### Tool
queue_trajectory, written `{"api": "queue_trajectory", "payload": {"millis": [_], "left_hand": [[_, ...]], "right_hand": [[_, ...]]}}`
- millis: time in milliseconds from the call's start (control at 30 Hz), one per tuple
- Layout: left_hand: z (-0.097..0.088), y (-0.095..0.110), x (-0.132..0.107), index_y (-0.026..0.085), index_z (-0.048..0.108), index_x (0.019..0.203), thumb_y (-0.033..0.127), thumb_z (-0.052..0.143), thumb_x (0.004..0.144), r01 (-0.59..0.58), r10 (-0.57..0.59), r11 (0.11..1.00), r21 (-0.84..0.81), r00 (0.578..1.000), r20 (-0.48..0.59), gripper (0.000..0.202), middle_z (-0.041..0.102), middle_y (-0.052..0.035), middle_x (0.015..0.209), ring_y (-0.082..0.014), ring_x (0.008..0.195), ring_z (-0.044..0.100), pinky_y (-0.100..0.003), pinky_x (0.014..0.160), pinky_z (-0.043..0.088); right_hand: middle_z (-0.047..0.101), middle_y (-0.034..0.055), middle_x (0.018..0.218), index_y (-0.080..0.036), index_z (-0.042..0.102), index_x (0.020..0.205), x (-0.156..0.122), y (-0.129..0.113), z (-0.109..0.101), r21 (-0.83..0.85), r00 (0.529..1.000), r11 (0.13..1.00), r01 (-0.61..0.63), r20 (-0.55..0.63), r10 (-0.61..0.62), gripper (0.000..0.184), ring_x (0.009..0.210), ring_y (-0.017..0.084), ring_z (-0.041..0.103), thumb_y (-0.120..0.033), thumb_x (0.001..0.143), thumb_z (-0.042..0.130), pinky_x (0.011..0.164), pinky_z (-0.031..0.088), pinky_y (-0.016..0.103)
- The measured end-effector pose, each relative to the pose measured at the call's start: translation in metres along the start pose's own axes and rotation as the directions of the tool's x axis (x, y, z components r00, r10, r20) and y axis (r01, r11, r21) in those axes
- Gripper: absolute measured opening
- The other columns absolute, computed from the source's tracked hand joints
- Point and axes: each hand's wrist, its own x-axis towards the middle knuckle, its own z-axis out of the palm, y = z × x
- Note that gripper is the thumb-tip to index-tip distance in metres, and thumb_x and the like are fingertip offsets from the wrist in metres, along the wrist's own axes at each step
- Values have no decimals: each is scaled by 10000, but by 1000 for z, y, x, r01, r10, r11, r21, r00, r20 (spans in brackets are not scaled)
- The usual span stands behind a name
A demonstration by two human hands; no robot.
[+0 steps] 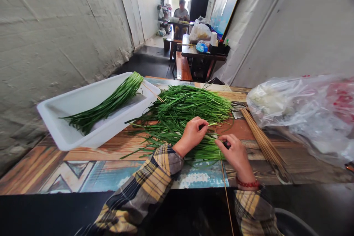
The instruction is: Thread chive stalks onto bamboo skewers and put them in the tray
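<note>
My left hand (193, 134) is closed in a pinch on a green chive, whose pale stem end pokes out to the right of the fingers. Close beside it, my right hand (235, 153) has thumb and fingers together at the cut ends of the front chives (207, 151); what it pinches is hidden. A thin bamboo skewer (227, 199) runs from these chives out past the table's front edge, left of my right wrist. Behind my hands lies a big loose pile of chives (190, 101), stems pointing right.
A white plastic tub (83, 143) at the left holds a chive bundle (110, 103). Bamboo skewers (262, 142) lie to the right, beside clear plastic bags (301, 107). Farther back are another table (190, 49), a bench (183, 67) and a seated person (181, 13).
</note>
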Motion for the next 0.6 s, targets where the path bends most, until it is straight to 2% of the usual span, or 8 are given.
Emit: {"api": "queue_trajectory", "payload": {"millis": [133, 300, 467, 600], "left_hand": [[-1, 1, -1, 151, 681, 760, 114, 585, 783, -13, 13, 1000, -9, 1000, 15, 105, 623, -20, 753, -123, 723, 570, -234, 676, 432], [1, 2, 1, 161, 693, 787, 137, 585, 797, -60, 60, 998, -1, 996, 71, 111, 633, -22, 764, -127, 735, 576, -239, 683, 435], [9, 7, 5, 181, 705, 815, 161, 597, 803, -85, 79, 995, 52, 991, 105, 110, 655, -24, 797, -134, 754, 591, -244, 699, 443], [13, 10, 4, 180, 709, 831, 166, 581, 818, -101, 88, 992, 77, 983, 164, 129, 655, -28, 807, -133, 745, 592, -240, 682, 441]], "right_hand": [[613, 39, 786, -183, 646, 845, -1, -4, 0, 251, 999, 967, -40, 38, 32, 331, 693, 180, 526, -507, 811, 585, 662, 412, 299], [623, 18, 780, -185, 632, 914, -2, -8, 8, 566, 990, 813, -137, 54, 129, 297, 641, 151, 524, -457, 796, 624, 584, 407, 262], [599, -8, 688, -183, 663, 914, 2, -17, 9, 611, 981, 778, -148, -10, 194, 275, 589, 132, 494, -423, 782, 639, 544, 393, 247], [632, 11, 757, -180, 659, 920, 2, -20, 8, 644, 982, 752, -139, -9, 189, 268, 639, 140, 527, -412, 789, 637, 583, 419, 252]]}}
